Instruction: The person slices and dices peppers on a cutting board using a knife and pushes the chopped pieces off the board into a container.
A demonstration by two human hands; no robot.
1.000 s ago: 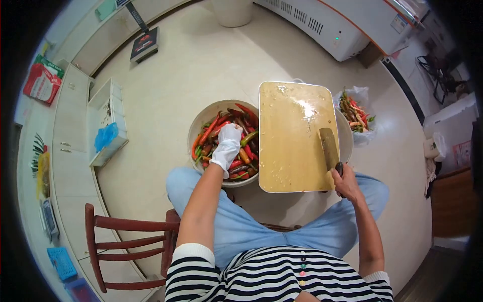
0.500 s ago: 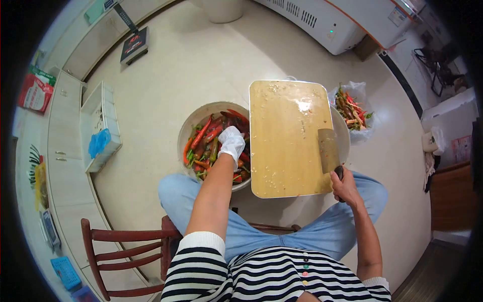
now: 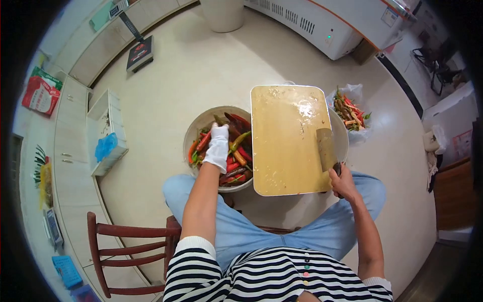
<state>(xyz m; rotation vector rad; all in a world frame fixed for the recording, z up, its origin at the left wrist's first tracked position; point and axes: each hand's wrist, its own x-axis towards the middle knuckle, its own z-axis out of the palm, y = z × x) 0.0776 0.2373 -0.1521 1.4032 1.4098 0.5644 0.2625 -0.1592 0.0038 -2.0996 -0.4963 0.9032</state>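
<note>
My left hand point(image 3: 217, 147), in a white glove, reaches into a round basin point(image 3: 190, 132) of red and green chili peppers point(image 3: 236, 158). Its fingers are closed on peppers near the basin's far side, though the glove partly hides the grip. To the right, a yellow cutting board point(image 3: 289, 143) with wet bits and seeds lies over another round vessel point(image 3: 342, 138), whose rim shows past the board's edge. My bare right hand point(image 3: 343, 183) is wrapped round the handle of a cleaver point(image 3: 327, 151). The cleaver's broad blade rests flat on the board's right edge.
Beyond the board sits a plastic bag of peppers point(image 3: 352, 111). A wooden chair point(image 3: 133, 230) stands at my left, beside white cabinets point(image 3: 75, 146) and a white crate point(image 3: 116, 146). A floor scale point(image 3: 140, 54) and a white freezer point(image 3: 312, 22) are farther off.
My left hand has shifted left and farther into the basin, and peppers under it have been stirred about. My right hand still holds the cleaver in the same place on the board.
</note>
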